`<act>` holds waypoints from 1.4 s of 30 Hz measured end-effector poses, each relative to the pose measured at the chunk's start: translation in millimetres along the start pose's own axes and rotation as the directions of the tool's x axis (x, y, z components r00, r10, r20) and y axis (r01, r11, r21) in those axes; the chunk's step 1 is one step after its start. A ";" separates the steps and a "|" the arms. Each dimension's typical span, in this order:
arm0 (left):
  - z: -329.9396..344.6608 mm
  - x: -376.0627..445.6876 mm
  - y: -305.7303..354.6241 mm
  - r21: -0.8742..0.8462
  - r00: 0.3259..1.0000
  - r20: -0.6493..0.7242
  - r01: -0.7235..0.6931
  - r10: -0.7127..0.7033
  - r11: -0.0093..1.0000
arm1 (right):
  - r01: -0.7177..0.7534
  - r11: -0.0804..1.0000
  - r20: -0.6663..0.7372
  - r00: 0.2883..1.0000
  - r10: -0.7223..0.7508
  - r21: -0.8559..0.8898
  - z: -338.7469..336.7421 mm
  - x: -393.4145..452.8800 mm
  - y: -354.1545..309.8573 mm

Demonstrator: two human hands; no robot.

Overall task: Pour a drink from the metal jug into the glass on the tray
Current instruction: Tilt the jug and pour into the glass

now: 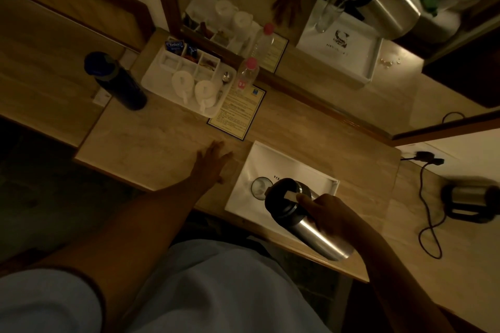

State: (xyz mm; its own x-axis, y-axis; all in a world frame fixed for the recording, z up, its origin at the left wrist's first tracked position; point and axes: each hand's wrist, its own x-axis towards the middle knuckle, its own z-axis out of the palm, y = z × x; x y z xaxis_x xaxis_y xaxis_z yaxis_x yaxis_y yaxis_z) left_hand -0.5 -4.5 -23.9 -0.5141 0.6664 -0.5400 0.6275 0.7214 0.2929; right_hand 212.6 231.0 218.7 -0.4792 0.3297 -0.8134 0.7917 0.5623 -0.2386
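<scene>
My right hand (pixel 332 217) grips the metal jug (pixel 305 222), a steel cylinder with a black lid, tilted so its top leans left over the glass (pixel 260 187). My thumb rests on the white lever of the lid. The glass stands upright near the left end of the white tray (pixel 286 165), partly hidden by the jug's lid. I cannot tell whether liquid is flowing. My left hand (pixel 213 162) lies flat on the wooden counter just left of the tray, fingers spread, holding nothing.
A dark blue bottle (pixel 116 81) stands at the far left. A white tray of cups and tea sachets (pixel 186 81), a pink-capped plastic bottle (pixel 246 76) and an information card (pixel 238 113) sit behind. A kettle (pixel 470 200) with its cord (pixel 427 224) is at right. A mirror backs the counter.
</scene>
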 end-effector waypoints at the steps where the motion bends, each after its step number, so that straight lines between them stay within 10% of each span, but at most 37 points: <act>1: 0.3 0.5 -0.2 0.004 1.000 0.000 -0.001 0.001 1.000 | 0.037 0.999 0.004 0.999 -0.037 -0.024 0.4 0.6 0.4; 18: 0.3 1.1 -0.2 0.007 1.000 0.003 0.008 -0.008 1.000 | 0.148 0.980 0.004 0.989 -0.149 -0.130 1.9 7.2 1.1; 31: -0.6 2.0 0.5 0.006 1.000 0.023 0.020 -0.021 1.000 | -0.054 0.998 -0.016 0.998 0.053 -0.040 -5.2 5.3 -11.3; 42: -4.1 -0.1 2.0 0.002 1.000 0.018 0.021 -0.021 1.000 | 0.140 0.969 0.020 0.990 -0.139 -0.203 -2.7 5.6 -5.4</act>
State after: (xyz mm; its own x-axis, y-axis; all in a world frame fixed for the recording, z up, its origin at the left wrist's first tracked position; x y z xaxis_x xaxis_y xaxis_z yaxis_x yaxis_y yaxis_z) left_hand -1.7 -2.3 -20.0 -0.5165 0.6480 -0.5597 0.6178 0.7346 0.2804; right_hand 204.6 231.9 216.9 -0.5769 0.2329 -0.7829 0.6232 0.7451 -0.2375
